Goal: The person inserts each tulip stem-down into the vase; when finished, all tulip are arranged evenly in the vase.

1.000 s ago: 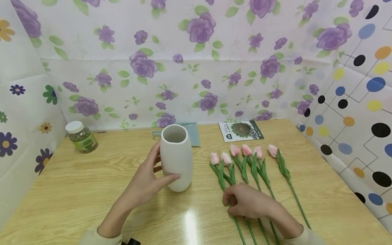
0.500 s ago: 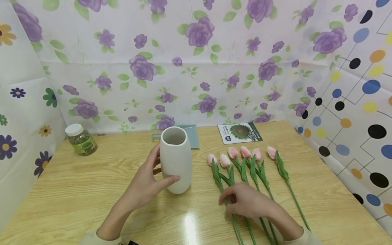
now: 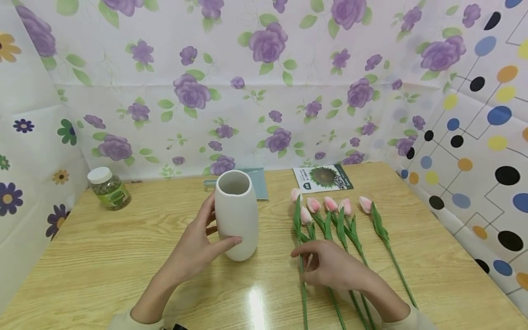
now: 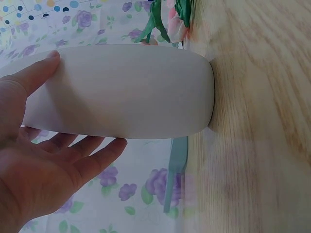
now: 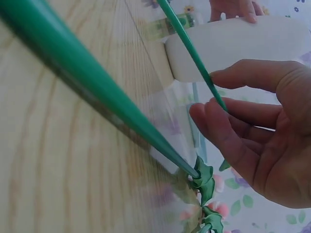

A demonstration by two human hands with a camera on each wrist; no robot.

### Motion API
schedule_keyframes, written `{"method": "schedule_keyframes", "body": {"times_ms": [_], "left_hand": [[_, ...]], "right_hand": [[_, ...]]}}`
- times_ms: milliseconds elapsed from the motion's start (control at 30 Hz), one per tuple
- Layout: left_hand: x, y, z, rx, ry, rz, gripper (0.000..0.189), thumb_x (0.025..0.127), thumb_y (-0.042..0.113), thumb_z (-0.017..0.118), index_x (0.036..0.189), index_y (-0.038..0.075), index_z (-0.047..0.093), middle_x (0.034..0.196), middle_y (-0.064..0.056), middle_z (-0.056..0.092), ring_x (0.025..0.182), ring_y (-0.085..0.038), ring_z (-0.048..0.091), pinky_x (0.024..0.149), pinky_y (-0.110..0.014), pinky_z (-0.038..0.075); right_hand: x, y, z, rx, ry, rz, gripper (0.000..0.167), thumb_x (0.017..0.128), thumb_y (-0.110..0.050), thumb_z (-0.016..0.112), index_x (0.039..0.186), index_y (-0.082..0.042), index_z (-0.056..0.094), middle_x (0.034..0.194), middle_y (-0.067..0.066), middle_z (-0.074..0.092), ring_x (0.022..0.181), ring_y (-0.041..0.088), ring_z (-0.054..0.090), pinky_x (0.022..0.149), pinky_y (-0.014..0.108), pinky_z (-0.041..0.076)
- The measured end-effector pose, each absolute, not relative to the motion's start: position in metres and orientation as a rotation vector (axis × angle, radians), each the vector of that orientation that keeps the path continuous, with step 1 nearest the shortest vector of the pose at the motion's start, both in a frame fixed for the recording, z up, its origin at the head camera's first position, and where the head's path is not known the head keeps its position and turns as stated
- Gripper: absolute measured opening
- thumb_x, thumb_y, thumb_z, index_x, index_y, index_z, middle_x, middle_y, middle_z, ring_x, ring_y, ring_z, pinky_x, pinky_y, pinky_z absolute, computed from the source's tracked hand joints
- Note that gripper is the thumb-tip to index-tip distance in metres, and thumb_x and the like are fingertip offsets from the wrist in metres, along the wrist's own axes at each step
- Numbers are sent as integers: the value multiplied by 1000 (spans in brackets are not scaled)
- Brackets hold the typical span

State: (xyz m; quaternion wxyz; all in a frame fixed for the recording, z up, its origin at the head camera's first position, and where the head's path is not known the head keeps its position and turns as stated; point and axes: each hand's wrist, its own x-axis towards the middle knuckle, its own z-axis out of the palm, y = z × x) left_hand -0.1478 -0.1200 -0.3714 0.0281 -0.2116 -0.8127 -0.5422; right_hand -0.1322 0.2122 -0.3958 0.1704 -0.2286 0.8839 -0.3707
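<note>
A tall white vase (image 3: 237, 220) stands upright on the wooden table. My left hand (image 3: 191, 250) holds it from the left, thumb across the front and fingers round the far side, as the left wrist view of the vase (image 4: 136, 92) also shows. My right hand (image 3: 336, 266) pinches the green stem of a pale pink tulip (image 3: 297, 215) between thumb and fingertips. In the right wrist view this stem (image 5: 187, 43) is lifted off the tabletop. Several more pink tulips (image 3: 345, 208) lie beneath and beside that hand, and a single tulip (image 3: 383, 231) lies apart at the right.
A white-lidded jar (image 3: 110, 189) with a green label stands at the back left. Behind the vase lies a light blue dustpan-like item (image 3: 259, 184). A packet with a sunflower picture (image 3: 323, 178) lies at the back. Patterned cloths (image 3: 165, 68) enclose the table (image 3: 144, 229).
The leftmost tulip has come up in my right hand, its flower swinging upward in view and its stem turning nearly straight. My left hand and the vase have stayed put.
</note>
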Motion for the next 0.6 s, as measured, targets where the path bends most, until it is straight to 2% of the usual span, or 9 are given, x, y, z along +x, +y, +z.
{"method": "schedule_keyframes", "body": {"times_ms": [200,400,500,600], "left_hand": [[-148,-120,-371,-657,-2508,-1668,108,88,16,88,167,39,19,158,-6,48,140,-36,54,107,-62,53],[-148,-120,-371,-654,-2509,-1671,108,88,16,88,168,38,19,158,-6,48,140,-37,54,107,-62,53],[-148,-120,-372,-645,-2511,-1672,107,88,16,88,168,37,19,158,-7,49,140,-36,54,107,-62,53],[-148,-121,-372,-641,-2510,-1673,107,88,17,88,168,36,20,158,-7,49,139,-36,55,107,-61,53]], "right_hand": [[-132,211,-394,-599,2533,-1145,37,89,-21,84,123,-9,74,96,-2,69,78,12,67,68,28,57],[-131,210,-393,-544,2553,-1194,43,88,-32,86,122,-8,74,95,-1,69,76,15,68,64,30,57],[-131,210,-393,-524,2548,-1217,47,88,-29,87,127,-7,72,99,3,69,76,15,69,62,29,56],[-132,211,-394,-525,2525,-1252,50,89,-22,84,135,-7,69,105,8,68,71,11,64,59,27,52]]}}
